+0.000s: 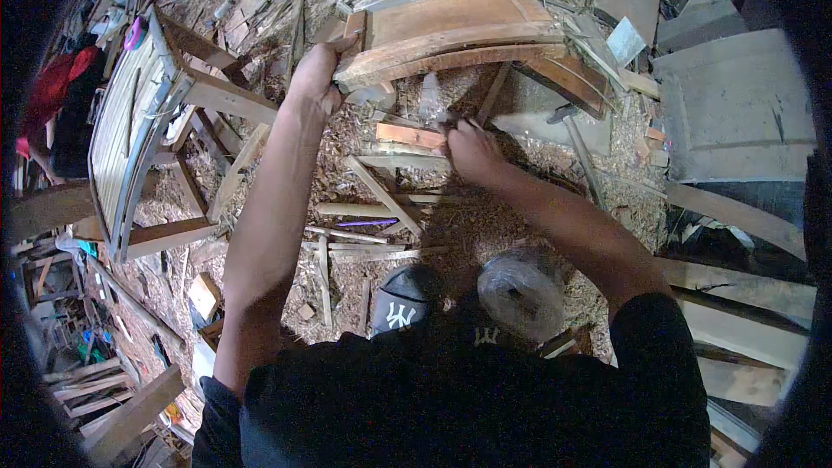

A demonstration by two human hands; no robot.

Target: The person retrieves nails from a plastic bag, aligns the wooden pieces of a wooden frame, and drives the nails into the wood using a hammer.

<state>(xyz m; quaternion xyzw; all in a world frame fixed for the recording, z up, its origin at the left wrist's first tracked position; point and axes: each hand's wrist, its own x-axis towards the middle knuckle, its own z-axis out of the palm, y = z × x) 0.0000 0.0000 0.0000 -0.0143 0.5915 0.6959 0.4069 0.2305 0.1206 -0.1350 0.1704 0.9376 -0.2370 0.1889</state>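
Note:
A curved wooden frame [455, 43] with a flat panel stands at the top middle, its bowed edge facing me. My left hand [315, 78] is closed around the left end of this frame, the thumb side against its corner. Lower and to the right, my right hand [474, 151] has its fingers curled together near the ground, below the frame. A short orange-brown wood offcut [411, 135] lies right beside those fingers. What the right fingers hold, if anything, is hidden.
A slatted wooden chair-like frame [143, 126] stands at the left. Wood strips [386, 195] and shavings cover the ground. A clear plastic-wrapped roll [520, 295] lies near my feet. Wide boards [737, 113] are at the right, and a red cloth [56, 91] is far left.

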